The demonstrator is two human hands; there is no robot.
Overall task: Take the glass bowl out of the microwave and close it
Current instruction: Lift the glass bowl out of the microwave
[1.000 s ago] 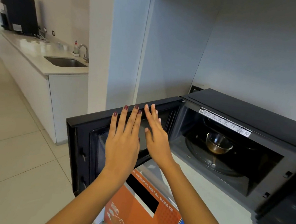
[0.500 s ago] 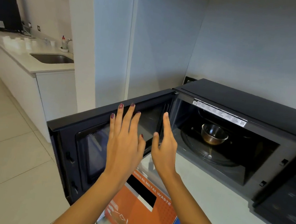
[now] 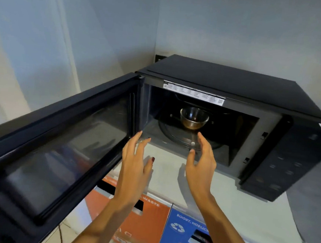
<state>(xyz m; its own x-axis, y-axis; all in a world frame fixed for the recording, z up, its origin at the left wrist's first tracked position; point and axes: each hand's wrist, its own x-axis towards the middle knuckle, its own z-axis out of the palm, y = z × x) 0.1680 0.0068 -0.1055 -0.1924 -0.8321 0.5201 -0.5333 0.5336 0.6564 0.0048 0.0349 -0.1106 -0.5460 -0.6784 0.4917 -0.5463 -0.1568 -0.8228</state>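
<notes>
A black microwave (image 3: pixel 229 79) stands on a pale counter, and its door (image 3: pixel 53 149) is swung wide open to the left. Inside, a small glass bowl (image 3: pixel 193 118) sits on the round glass turntable (image 3: pixel 176 135). My left hand (image 3: pixel 135 158) is open in front of the cavity's left edge, fingers spread, touching nothing. My right hand (image 3: pixel 201 161) is open too, its fingertips just below the bowl at the cavity mouth, a short gap from it. Both palms face each other.
The counter (image 3: pixel 170 173) runs under the microwave. Below its front edge are an orange waste bin label (image 3: pixel 140 228) and a blue recycling label (image 3: pixel 192 239). Grey walls close in behind and to the left. The control panel (image 3: pixel 289 164) is on the microwave's right.
Both hands have left the door and moved right toward the cavity, spreading apart. My view has turned right, so the sink and long counter are out of sight.
</notes>
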